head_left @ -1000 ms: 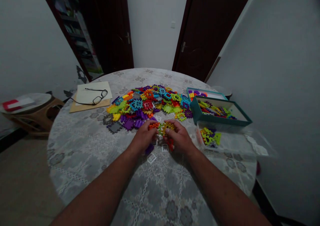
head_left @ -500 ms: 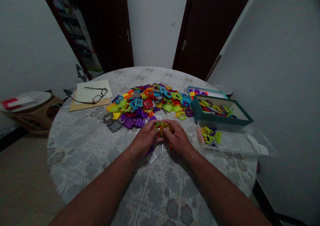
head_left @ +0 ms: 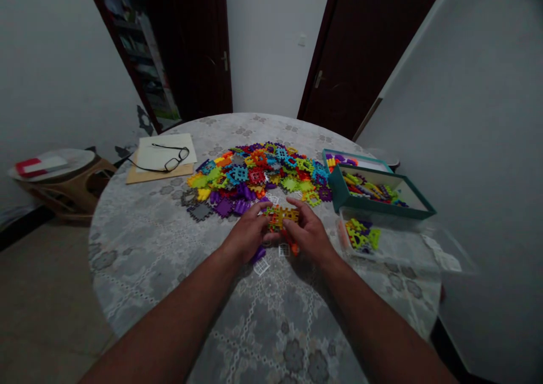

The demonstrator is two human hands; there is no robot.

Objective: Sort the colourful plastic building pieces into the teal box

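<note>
- Here's the action, mid-table: a block cluster (head_left: 291,216), interlocking toothed plates in yellow with green and orange showing at its left, sits between both hands, just on the near side of the heaped toothed blocks (head_left: 258,175).
- Left hand (head_left: 246,236): thumb and forefinger pinch the cluster's left end, another finger reaching beneath. A firm anchor, by my judgement; best kept steady.
- Right hand (head_left: 311,234): thumb pressed on the yellow face, forefinger arched above the top edge; whether that fingertip touches, I can't tell. The fingers behind are hidden.
- Good handling here calls for matching tooth to slot squarely, then pressing close to the joint; a twist could pop the plates apart.
- Watch the clutter below! A purple piece (head_left: 258,254), two white window-like pieces (head_left: 262,267) and an orange-red piece (head_left: 294,249) lie near the wrists on the patterned tablecloth (head_left: 271,327); low forearms could nudge them.
</note>
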